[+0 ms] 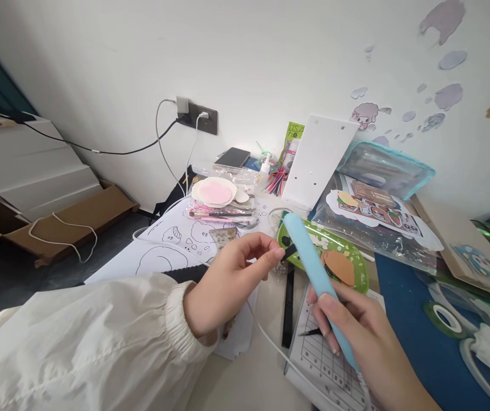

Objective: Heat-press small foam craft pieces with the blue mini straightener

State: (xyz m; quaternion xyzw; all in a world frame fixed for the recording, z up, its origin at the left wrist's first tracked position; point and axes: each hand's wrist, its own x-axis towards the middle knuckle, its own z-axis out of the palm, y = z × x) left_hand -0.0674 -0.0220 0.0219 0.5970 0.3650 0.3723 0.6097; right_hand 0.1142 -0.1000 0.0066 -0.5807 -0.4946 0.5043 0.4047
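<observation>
Right hand (347, 325) clamped on light-blue pen tool (313, 268); left hand (227, 282) pinching small black piece (288, 252) at its tip. Green tray (356, 257) just beyond hands.

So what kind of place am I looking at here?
Most likely a home craft desk against a wall. Printed outline sheets, paper cutouts in plastic bags and wall stickers suggest it. The right hand holds a blue corded tool; the left hand pinches a small dark piece.

Left hand (227, 279) pinched at thumb and forefinger (cream sleeve to the wrist), right hand (356, 325) curled closed, palm down
</observation>
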